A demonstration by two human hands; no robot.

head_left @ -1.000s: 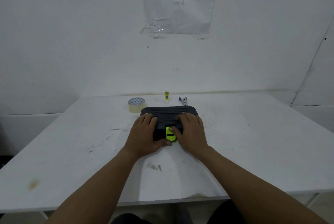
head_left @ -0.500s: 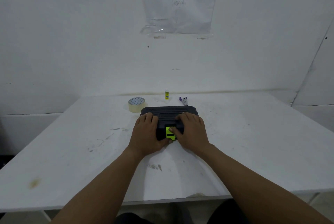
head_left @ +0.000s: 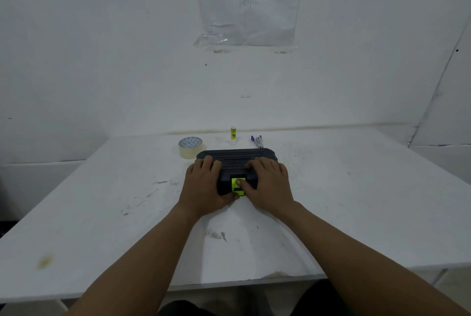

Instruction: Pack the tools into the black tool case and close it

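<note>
In the head view, I am looking down at a black tool case (head_left: 235,160) lying shut on a white table (head_left: 356,201), toward the far middle of the tabletop. My left hand (head_left: 204,185) is lying palm down over the case's left end, fingers spread flat across the lid and the thumb curling along the near edge at the front of the case; it is pressing rather than gripping, with nothing closed inside it. My right hand (head_left: 269,184) is resting the same way over the right end, fingers extended along the ribbed lid, while its thumb is pressing onto the yellow-green latch (head_left: 238,185) at the centre of the case's front face. Both forearms are reaching in from the near edge of the table and converging on the case.

Behind the case, a roll of pale tape (head_left: 190,147) is lying flat just beside its far left corner. A small glue stick (head_left: 233,132) is standing upright farther back, near the wall, and a purple-capped pen (head_left: 257,141) is lying near the case's far right corner. A sheet of paper in clear plastic (head_left: 248,5) is hanging on the white wall above, its handwriting too faint for me to read. The tabletop is showing scuffs and a yellowish stain near its left front.
</note>
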